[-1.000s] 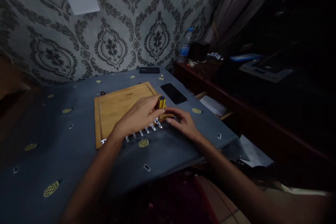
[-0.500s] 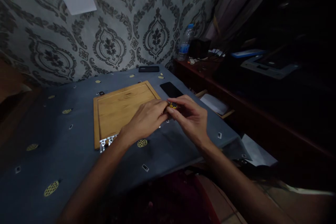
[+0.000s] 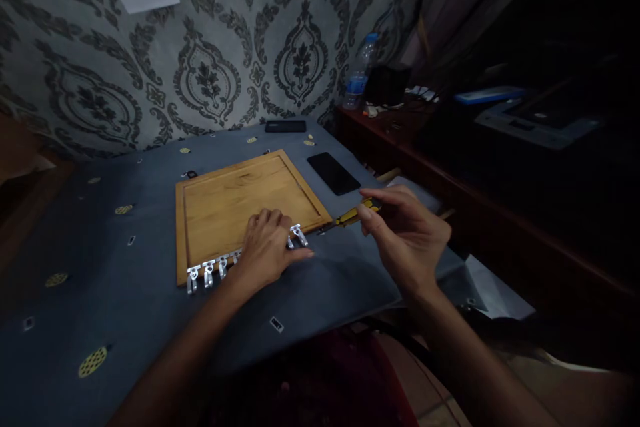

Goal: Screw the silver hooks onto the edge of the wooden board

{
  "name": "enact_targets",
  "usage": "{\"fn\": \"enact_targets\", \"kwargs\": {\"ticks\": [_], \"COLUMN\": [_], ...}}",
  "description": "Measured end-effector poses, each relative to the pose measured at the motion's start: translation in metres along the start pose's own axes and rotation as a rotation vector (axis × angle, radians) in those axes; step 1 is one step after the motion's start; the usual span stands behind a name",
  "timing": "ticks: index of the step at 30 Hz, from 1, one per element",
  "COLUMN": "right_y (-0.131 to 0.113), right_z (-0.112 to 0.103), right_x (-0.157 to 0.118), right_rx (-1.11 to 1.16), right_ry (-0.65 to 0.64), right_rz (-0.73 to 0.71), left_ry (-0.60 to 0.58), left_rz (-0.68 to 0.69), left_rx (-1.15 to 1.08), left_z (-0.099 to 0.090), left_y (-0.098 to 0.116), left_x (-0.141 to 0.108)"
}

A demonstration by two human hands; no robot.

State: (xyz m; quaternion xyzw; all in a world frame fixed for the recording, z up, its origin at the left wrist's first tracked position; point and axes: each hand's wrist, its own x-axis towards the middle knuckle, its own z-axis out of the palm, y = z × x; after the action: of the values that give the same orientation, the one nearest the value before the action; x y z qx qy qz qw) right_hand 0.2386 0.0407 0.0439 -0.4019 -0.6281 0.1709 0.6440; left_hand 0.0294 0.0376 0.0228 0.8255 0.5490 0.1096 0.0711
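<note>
A framed wooden board (image 3: 240, 197) lies on the blue tablecloth, with several silver metal clips (image 3: 209, 272) along its near edge. My left hand (image 3: 267, 243) rests palm down on that near edge, fingers on the board and thumb out to the right, partly covering the row of clips. My right hand (image 3: 400, 220) pinches a yellow and black screwdriver (image 3: 350, 215) to the right of the board. The screwdriver's shaft points left, its tip close to the board's near right corner; whether it touches anything there is too small to tell.
A black phone (image 3: 333, 173) lies right of the board, and a dark case (image 3: 285, 126) is by the wall. On the brown desk (image 3: 395, 140) at the right stands a water bottle (image 3: 359, 73). An open drawer with paper (image 3: 407, 188) is behind my right hand.
My hands have come apart. The left has moved down onto the board's near edge; the right has moved right, and the screwdriver now shows in it. More clips are visible.
</note>
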Motion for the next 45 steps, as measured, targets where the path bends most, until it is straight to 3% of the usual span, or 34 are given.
{"fn": "enact_targets", "kwargs": {"ticks": [22,32,45], "right_y": [0.005,0.005,0.015], "right_z": [0.003,0.017,0.028], "right_x": [-0.002,0.002,0.001], "right_rx": [0.025,0.014,0.006], "right_ry": [-0.019,-0.007,-0.101], "right_rz": [0.004,-0.003,-0.019], "left_ry": [-0.026,-0.006,-0.046], "left_rz": [-0.036,-0.054,-0.084], "left_rx": [0.005,0.037,0.026], "left_z": [0.007,0.008,0.002], "left_y": [0.001,0.004,0.01], "left_x": [0.002,0.002,0.004]}}
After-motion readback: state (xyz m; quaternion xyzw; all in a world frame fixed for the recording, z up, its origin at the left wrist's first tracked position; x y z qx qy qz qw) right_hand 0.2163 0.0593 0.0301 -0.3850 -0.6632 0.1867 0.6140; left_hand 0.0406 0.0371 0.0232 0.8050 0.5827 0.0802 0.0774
